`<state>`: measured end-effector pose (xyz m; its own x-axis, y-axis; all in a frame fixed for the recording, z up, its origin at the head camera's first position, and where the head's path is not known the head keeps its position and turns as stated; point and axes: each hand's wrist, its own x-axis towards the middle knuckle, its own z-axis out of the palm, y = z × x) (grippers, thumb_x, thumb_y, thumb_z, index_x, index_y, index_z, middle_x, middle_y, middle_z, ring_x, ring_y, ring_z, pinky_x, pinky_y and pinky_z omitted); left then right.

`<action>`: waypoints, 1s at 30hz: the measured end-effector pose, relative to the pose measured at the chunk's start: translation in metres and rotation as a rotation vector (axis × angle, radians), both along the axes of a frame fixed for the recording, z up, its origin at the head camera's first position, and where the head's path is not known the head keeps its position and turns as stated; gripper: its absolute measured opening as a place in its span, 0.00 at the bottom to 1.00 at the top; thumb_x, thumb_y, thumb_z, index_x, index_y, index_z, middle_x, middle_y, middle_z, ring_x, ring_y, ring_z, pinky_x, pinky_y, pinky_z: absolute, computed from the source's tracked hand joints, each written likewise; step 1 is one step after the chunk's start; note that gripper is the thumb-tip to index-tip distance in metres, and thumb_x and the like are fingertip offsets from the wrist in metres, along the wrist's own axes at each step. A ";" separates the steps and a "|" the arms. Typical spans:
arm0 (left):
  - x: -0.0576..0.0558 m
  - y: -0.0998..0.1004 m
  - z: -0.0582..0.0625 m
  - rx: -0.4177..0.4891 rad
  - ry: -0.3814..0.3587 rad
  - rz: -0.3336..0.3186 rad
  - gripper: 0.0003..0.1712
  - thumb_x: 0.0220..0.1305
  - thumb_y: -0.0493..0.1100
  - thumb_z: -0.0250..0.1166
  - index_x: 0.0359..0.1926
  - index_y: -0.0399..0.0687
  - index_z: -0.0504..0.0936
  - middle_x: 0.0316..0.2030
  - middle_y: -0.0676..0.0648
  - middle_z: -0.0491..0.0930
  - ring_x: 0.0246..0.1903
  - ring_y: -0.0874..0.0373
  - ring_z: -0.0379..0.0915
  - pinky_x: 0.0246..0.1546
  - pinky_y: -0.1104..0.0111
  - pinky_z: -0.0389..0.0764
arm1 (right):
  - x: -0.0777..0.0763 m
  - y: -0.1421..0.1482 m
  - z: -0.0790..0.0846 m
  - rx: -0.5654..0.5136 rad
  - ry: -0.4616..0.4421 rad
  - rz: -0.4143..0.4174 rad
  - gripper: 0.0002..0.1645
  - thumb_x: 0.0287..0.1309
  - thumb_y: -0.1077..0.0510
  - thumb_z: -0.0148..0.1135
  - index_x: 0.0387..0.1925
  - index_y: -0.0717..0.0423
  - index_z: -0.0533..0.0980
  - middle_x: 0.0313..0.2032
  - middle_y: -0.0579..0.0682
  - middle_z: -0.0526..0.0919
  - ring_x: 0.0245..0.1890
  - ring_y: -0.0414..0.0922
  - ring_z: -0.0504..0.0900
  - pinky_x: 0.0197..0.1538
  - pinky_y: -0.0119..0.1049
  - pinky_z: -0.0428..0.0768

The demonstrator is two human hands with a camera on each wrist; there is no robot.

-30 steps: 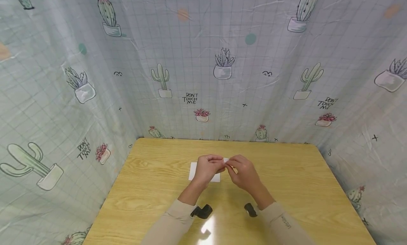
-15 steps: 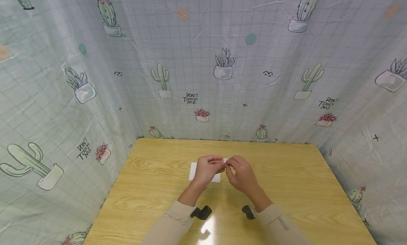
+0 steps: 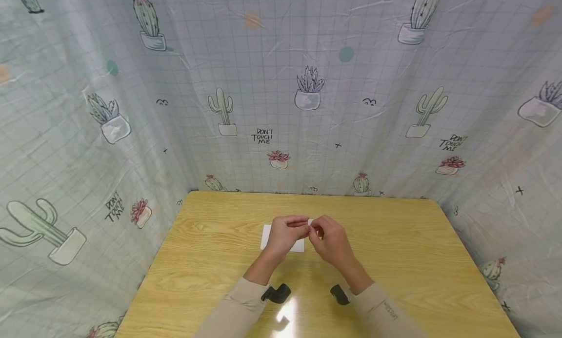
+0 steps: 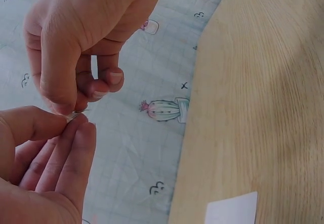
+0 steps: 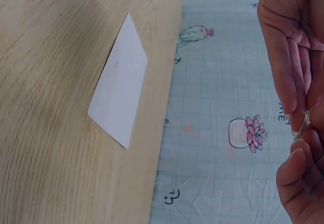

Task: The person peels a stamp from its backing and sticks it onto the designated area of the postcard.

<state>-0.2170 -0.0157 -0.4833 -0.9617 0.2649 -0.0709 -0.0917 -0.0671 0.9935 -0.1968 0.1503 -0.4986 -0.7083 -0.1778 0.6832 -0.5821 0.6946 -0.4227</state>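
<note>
A small whitish piece [image 4: 70, 117] is pinched in the fingers [image 4: 77, 158] of left hand [image 3: 283, 234] and right hand [image 3: 334, 240], toward the surface's [image 3: 197, 260] far edge

Your yellow-brown, rectangular wood-grain tabletop [image 3: 210, 260] looks smooth, glossy near you; the white rectangular sheet [image 5: 119, 84] looks like matt paper. Your far grey, cactus-printed curtain [image 3: 263, 60] resembles creased cloth; the tiny whitish thing [image 4: 71, 116] you pinch is too small to judge.
</note>
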 end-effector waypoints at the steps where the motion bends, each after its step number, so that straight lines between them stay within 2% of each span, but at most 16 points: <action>1: 0.000 0.000 0.000 -0.003 0.002 -0.003 0.20 0.69 0.35 0.68 0.59 0.32 0.84 0.52 0.34 0.86 0.49 0.56 0.87 0.50 0.65 0.89 | 0.000 0.000 0.001 -0.007 -0.016 0.001 0.07 0.54 0.69 0.73 0.30 0.59 0.81 0.25 0.48 0.78 0.23 0.36 0.69 0.27 0.27 0.71; 6: -0.001 -0.001 -0.001 -0.017 0.008 -0.010 0.21 0.68 0.35 0.69 0.60 0.31 0.83 0.52 0.34 0.86 0.49 0.56 0.87 0.50 0.65 0.89 | -0.001 0.001 0.002 -0.023 -0.069 -0.005 0.06 0.53 0.69 0.72 0.30 0.59 0.81 0.25 0.47 0.79 0.23 0.35 0.69 0.27 0.27 0.72; 11: -0.001 -0.002 0.001 -0.031 0.006 -0.005 0.19 0.68 0.36 0.69 0.58 0.35 0.85 0.53 0.35 0.87 0.50 0.56 0.87 0.50 0.65 0.89 | -0.003 0.001 0.005 -0.010 -0.105 -0.011 0.06 0.53 0.68 0.71 0.30 0.58 0.81 0.24 0.46 0.77 0.24 0.35 0.68 0.28 0.28 0.72; 14: 0.000 -0.002 0.002 -0.032 0.006 0.006 0.19 0.67 0.36 0.69 0.58 0.36 0.86 0.53 0.35 0.87 0.50 0.56 0.87 0.50 0.65 0.89 | -0.003 0.000 0.007 0.013 -0.079 -0.007 0.06 0.53 0.68 0.71 0.30 0.58 0.80 0.24 0.46 0.76 0.23 0.35 0.68 0.27 0.28 0.71; 20: 0.000 0.000 0.003 -0.006 -0.010 0.034 0.19 0.68 0.35 0.69 0.58 0.34 0.85 0.52 0.34 0.87 0.49 0.55 0.87 0.50 0.65 0.89 | -0.002 -0.001 0.003 0.082 0.051 0.009 0.08 0.54 0.70 0.73 0.31 0.59 0.79 0.27 0.49 0.79 0.25 0.39 0.73 0.29 0.29 0.76; 26: -0.001 0.001 0.003 0.015 -0.021 0.054 0.21 0.68 0.34 0.69 0.59 0.29 0.83 0.51 0.33 0.88 0.46 0.56 0.88 0.49 0.65 0.89 | -0.002 0.000 0.002 0.067 0.023 0.005 0.08 0.58 0.68 0.73 0.34 0.59 0.79 0.29 0.49 0.78 0.26 0.40 0.74 0.30 0.30 0.78; 30: -0.001 0.000 0.004 0.016 -0.022 0.051 0.21 0.68 0.34 0.69 0.59 0.29 0.83 0.50 0.33 0.88 0.46 0.56 0.89 0.49 0.65 0.89 | -0.002 0.001 0.002 0.096 0.017 0.016 0.07 0.61 0.67 0.71 0.34 0.58 0.78 0.29 0.48 0.77 0.25 0.38 0.71 0.29 0.29 0.75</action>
<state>-0.2182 -0.0155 -0.4798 -0.9722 0.2169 -0.0879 -0.1092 -0.0886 0.9901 -0.1990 0.1508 -0.4963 -0.6930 -0.2544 0.6746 -0.6000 0.7222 -0.3440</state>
